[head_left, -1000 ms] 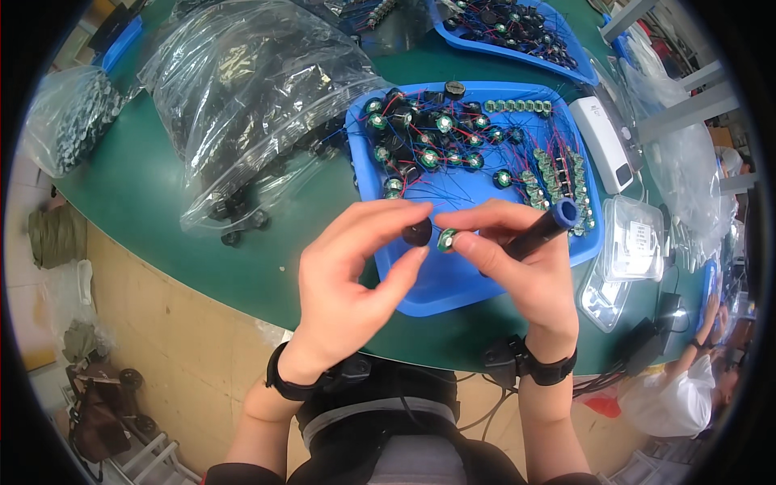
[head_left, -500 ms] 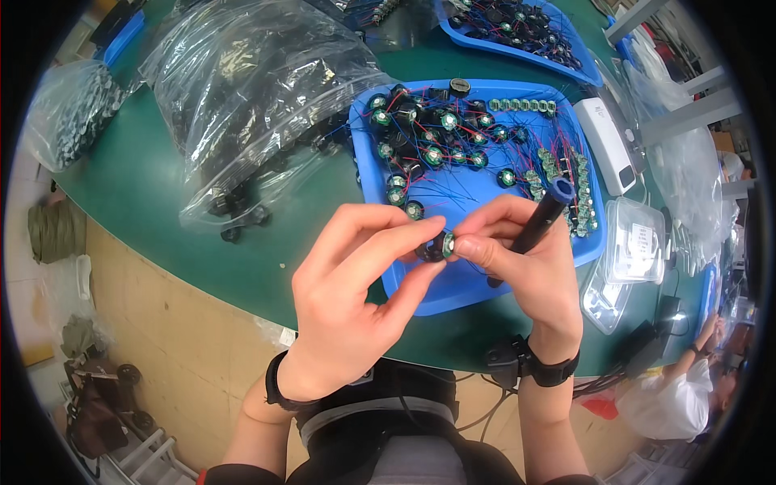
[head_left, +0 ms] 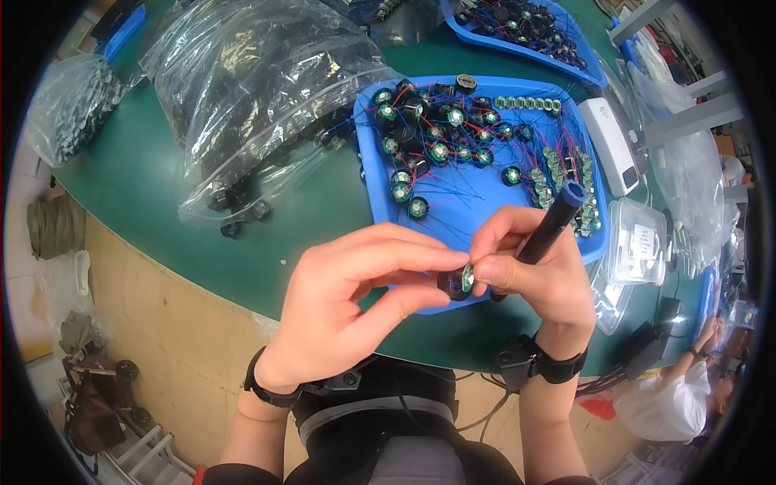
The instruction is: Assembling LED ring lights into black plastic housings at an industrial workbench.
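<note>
Over the front edge of the blue tray, my two hands meet at a small round black housing (head_left: 453,284) with a green circuit board (head_left: 468,278) at its right face. My left hand (head_left: 347,299) is closed loosely about the housing, forefinger along the top and thumb at its left side. The thumb and forefinger of my right hand (head_left: 537,279) press together at the board's edge. Lodged across that same hand is a black pen-like tool (head_left: 553,224) with a blue upper end, tilted up to the right. Fingers partly cover the small parts.
The blue tray (head_left: 373,186) holds several wired round parts and strips of small green boards. A large clear bag (head_left: 259,97) of black parts lies to its left. Another blue tray (head_left: 594,73) is behind. At right are a white device (head_left: 608,145) and clear plastic box (head_left: 634,242).
Both hands have shifted slightly right and nearer to me with the housing and board. My left fingers have straightened, and the housing has turned to show more of itself.
</note>
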A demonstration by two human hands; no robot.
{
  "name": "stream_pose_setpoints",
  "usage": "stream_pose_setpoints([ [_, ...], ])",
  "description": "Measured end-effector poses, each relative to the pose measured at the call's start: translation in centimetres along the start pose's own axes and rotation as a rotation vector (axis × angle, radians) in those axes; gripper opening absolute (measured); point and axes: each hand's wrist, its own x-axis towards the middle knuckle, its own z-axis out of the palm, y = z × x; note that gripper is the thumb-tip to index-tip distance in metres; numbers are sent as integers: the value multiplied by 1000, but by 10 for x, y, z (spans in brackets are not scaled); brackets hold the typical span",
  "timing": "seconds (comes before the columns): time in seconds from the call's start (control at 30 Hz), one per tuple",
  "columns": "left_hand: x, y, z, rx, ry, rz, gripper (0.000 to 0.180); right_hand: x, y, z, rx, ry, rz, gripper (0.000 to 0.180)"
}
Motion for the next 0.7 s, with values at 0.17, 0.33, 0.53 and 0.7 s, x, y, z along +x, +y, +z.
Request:
stream_pose_setpoints([
  [0.17,-2,-5,1,-316,-6,-159,27,0,-1,2,4,15,22,12],
  [0.33,-1,-2,1,-352,1,-239,28,1,2,0,-32,17,42,15],
  [0.53,0,-1,-1,-254,-20,-187,27,2,5,-2,-46,16,27,19],
  [0.7,0,-4,-1,-255,16,-226,27,3,4,6,-67,91,-40,17],
])
